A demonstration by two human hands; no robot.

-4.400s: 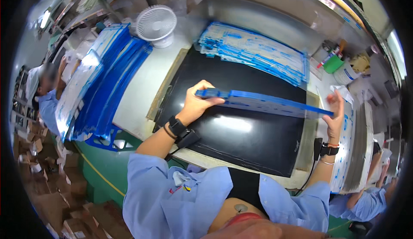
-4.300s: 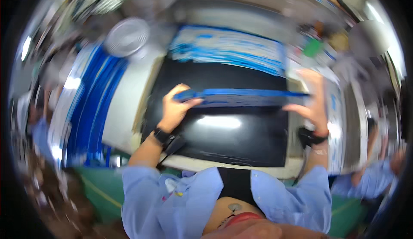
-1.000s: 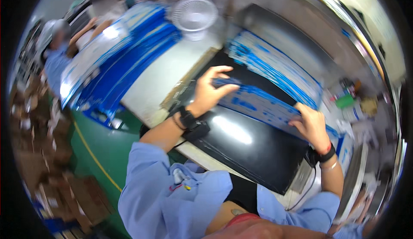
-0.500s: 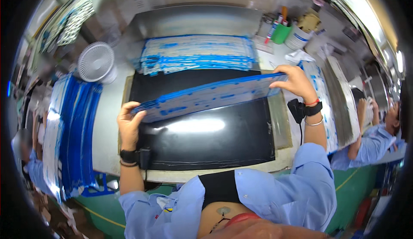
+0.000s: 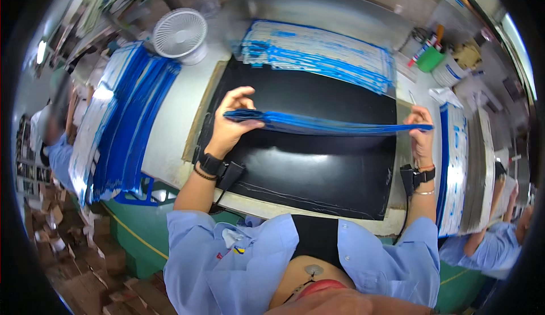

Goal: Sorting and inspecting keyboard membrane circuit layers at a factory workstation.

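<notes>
A person in a light-blue shirt [image 5: 218, 258] holds a blue bundle of thin sheets [image 5: 335, 123] edge-on above a black mat [image 5: 318, 181]
Dark bands circle both wrists, each beside a small black box; the left grip [image 5: 226, 132] is closed around the bundle's left end, thumb beneath, while the right grip [image 5: 421, 135] pinches the opposite end between thumb and fingers, the bundle spanning the gap, clear of the mat on the pale surface [image 5: 166, 139]. To the right stands a stack of white, blue-marked sheets [image 5: 455, 167], to the left a deep-blue stack [image 5: 128, 127]; beyond the mat's middle lies a blue-and-white pile [image 5: 321, 51], with a white fan [image 5: 179, 33] at far left and a green cup [image 5: 430, 58] at far right
</notes>
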